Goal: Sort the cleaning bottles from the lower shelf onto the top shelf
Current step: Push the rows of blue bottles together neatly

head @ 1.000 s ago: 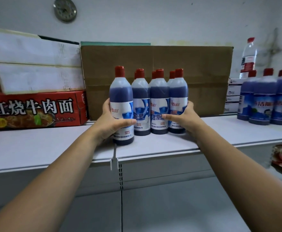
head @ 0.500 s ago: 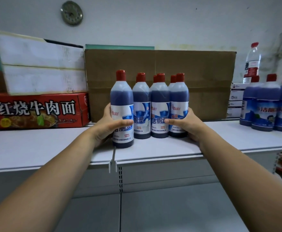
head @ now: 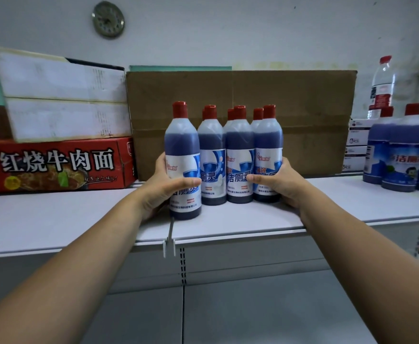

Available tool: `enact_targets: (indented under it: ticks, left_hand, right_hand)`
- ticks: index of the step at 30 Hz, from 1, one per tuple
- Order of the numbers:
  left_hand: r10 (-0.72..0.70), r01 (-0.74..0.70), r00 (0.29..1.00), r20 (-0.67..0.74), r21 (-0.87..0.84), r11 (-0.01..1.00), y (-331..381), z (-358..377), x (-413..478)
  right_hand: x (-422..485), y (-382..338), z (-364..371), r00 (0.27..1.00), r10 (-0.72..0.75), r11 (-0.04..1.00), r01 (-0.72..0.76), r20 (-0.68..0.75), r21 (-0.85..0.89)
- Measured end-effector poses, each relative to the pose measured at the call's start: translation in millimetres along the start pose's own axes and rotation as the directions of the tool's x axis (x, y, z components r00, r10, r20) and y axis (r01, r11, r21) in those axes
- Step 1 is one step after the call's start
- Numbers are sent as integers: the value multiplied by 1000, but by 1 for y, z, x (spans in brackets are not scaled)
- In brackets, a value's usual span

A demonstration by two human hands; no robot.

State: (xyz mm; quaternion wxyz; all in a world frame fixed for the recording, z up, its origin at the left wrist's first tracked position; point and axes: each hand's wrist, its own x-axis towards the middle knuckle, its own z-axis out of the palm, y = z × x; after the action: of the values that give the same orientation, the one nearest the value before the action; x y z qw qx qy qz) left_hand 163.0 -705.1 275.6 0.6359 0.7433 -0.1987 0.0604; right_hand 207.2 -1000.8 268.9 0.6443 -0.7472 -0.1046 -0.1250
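On white shelf [head: 54,219]: L hand [head: 163,188] grips front bottle [head: 182,147], R hand [head: 279,184] end bottle [head: 269,145].

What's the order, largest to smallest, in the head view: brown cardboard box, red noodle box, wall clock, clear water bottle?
1. brown cardboard box
2. red noodle box
3. clear water bottle and wall clock: too alike to rank, bottle's base hidden.

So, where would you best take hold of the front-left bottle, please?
I'd grip the front-left bottle round its straight labelled body, from the open left, as the left hand does: it stands upright, the next bottle crowds its right, and its shoulder tapers to a small cap.
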Motion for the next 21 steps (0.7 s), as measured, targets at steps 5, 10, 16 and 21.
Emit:
enact_targets:
  ticks: [5,10,16,21]
  left_hand:
    - [-1,1,1000,3,21,1000,1,0,1]
    - [-1,1,1000,-11,26,1000,1,1,0]
    - [3,-2,1000,-14,58,998,3,2,-2]
    - [17,-15,1000,-14,158,987,0,2,-10]
  right_hand:
    - [-1,-3,2,1000,-1,1000,1,-2,-15]
    - [-5,-3,2,1000,8,1000,-9,-10,-11]
    - [-11,-4,1,999,0,999,-1,-33,-34]
    - [-37,-19,15,989,-13,983,-14,-150,-181]
